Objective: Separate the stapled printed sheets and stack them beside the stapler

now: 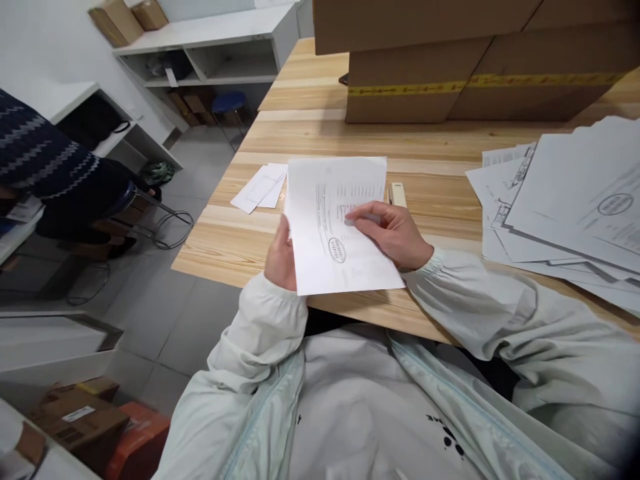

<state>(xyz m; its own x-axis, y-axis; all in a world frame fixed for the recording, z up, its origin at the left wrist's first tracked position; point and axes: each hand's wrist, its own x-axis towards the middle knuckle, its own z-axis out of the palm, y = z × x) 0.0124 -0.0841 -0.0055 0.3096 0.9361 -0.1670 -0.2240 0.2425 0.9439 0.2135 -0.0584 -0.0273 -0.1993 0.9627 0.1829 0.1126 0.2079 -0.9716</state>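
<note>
My right fingers (361,217) lie curled on the printed face of a sheet of paper (340,227), fingertips pressed just above its oval stamp (337,249); whether a thumb closes beneath the sheet cannot be told. My left hand (280,257) grips the sheet's left edge, thumb on the near face and the other fingers hidden behind it. My right hand (395,233) rests on the sheet's right half. The sheet is held tilted above the near edge of the desk (240,233), between both hands, its lower corners overhanging my sleeves.

Just beyond my right fingers, partly hidden by the sheet's far right corner, a small pale block (399,194) lies on the desk. Beyond my left fingers, a few loose slips (260,188) lie flat and overlapping, touching the sheet's outline in view. Well to the right of my right hand, a fanned stack of printed papers (565,207) covers the desk, the top sheet bearing an oval stamp. Farther out, past both hands, stacked cardboard boxes (450,60) with yellow tape stand at the back of the desk.

Far to the left of my left hand, another person in a patterned dark sweater (45,160) sits on a blue stool (125,197). White shelving (210,47) stands beyond, with a second blue stool (229,102) below it.
</note>
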